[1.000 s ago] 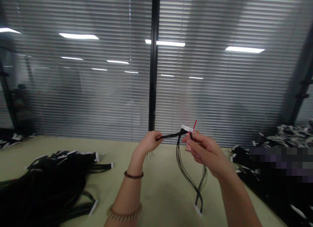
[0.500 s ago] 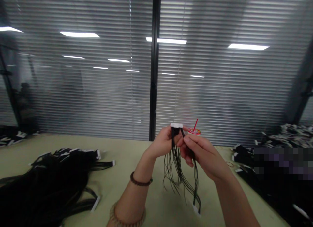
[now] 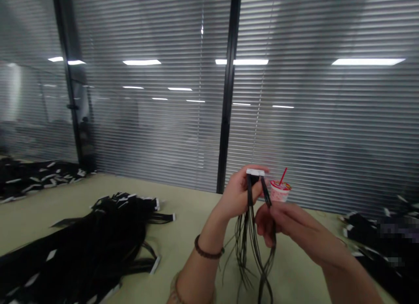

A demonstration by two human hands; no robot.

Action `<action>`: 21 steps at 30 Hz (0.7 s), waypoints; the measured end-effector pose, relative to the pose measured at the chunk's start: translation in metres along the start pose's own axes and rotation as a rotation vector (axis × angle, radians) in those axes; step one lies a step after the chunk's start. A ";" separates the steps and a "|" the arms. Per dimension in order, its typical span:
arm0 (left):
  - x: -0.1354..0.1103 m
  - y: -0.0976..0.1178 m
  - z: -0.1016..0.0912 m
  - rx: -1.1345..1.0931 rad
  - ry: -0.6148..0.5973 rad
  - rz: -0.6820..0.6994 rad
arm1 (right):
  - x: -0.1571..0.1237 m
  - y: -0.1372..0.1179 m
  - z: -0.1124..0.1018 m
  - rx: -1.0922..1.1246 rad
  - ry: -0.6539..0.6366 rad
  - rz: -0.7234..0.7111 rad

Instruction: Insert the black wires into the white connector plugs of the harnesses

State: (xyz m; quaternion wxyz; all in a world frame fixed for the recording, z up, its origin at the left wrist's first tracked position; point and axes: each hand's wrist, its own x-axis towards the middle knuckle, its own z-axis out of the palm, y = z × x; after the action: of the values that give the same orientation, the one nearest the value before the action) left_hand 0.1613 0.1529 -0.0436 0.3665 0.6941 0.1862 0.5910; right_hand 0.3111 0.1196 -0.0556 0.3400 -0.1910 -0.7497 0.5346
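- Slatted blinds point(image 3: 157, 138) cover the glazing behind your pale table point(image 3: 193, 216); a dark upright bar point(image 3: 226, 134) divides them, and ceiling lights show as bright strips across the panes.
- Your left hand point(image 3: 236, 192), wearing a dark bracelet point(image 3: 207, 254) at the wrist, is closed on the upper end of a black wire harness point(image 3: 250, 199), just below its white connector point(image 3: 255, 172).
- Your right hand point(image 3: 296, 227) pinches one branch of the same harness between thumb and fingers, below and to the right of the connector.
- Harness position: held up above the table, in front of you and right of centre; loose strands hang between your hands and the lower part runs to the bottom edge of view.
- Beyond your right hand stands a cup point(image 3: 279, 193) with a red straw point(image 3: 283, 176).
- Black cables with white ends lie in a near-left pile point(image 3: 98, 243), a far-left pile point(image 3: 39, 175) and a right-hand pile point(image 3: 386, 238), the last partly obscured.
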 end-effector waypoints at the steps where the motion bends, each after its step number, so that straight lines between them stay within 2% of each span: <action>1: 0.000 0.001 0.002 0.015 0.037 0.001 | -0.001 -0.002 0.002 0.084 -0.056 0.006; 4: -0.002 0.003 0.009 0.102 0.150 0.013 | -0.006 -0.010 0.006 0.289 -0.200 0.025; 6: -0.003 0.005 0.015 0.140 0.190 0.018 | -0.010 -0.015 0.009 0.300 -0.230 0.029; 10: -0.006 0.009 0.025 0.109 0.148 0.039 | -0.016 -0.019 0.010 0.221 -0.248 0.024; 15: -0.009 0.015 0.029 0.069 0.145 -0.049 | -0.014 -0.011 0.006 0.105 -0.175 0.008; 18: -0.011 0.015 0.029 0.055 0.131 -0.043 | -0.007 -0.002 0.002 0.009 -0.134 0.053; 21: -0.012 0.014 0.028 0.078 0.082 -0.029 | -0.001 0.006 0.001 0.034 -0.093 0.093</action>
State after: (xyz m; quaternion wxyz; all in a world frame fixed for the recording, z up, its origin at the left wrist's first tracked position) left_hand 0.1833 0.1268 -0.0426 0.3396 0.6805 0.2340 0.6057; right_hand 0.3107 0.1210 -0.0615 0.2827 -0.1946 -0.7459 0.5708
